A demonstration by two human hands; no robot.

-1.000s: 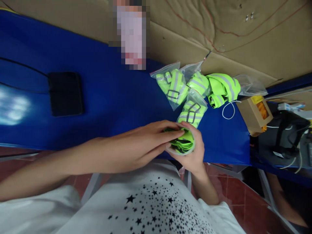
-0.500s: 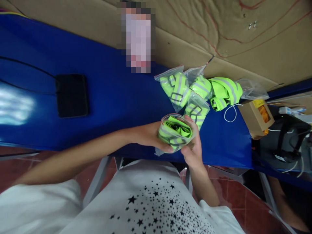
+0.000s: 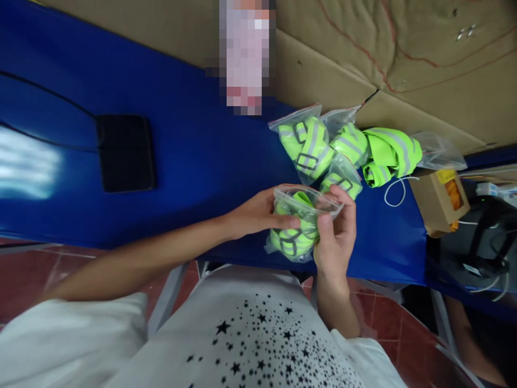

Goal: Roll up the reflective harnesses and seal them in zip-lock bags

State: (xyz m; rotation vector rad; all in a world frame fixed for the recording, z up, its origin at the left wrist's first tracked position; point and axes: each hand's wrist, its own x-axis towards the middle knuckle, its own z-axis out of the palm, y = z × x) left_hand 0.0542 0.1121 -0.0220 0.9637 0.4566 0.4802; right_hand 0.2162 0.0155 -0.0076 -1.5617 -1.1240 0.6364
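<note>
A clear plastic bag (image 3: pixel 297 231) with a folded neon-yellow reflective strap inside is held between both hands over the near edge of the blue table (image 3: pixel 194 161). My left hand (image 3: pixel 262 213) pinches the bag's open rim on the left. My right hand (image 3: pixel 337 229) grips the rim and side on the right. The bag's mouth gapes open upward.
Several bagged neon straps (image 3: pixel 309 143) and a loose neon strap (image 3: pixel 390 153) lie at the table's back right. A black pad (image 3: pixel 125 153) sits on the left. A small cardboard box (image 3: pixel 440 199) and cables lie right. Brown cardboard (image 3: pixel 363 48) lines the far side.
My left hand came off the top of the strap and now pinches the bag's rim. The strap sits deeper in the bag, and my right hand shifted up to the rim.
</note>
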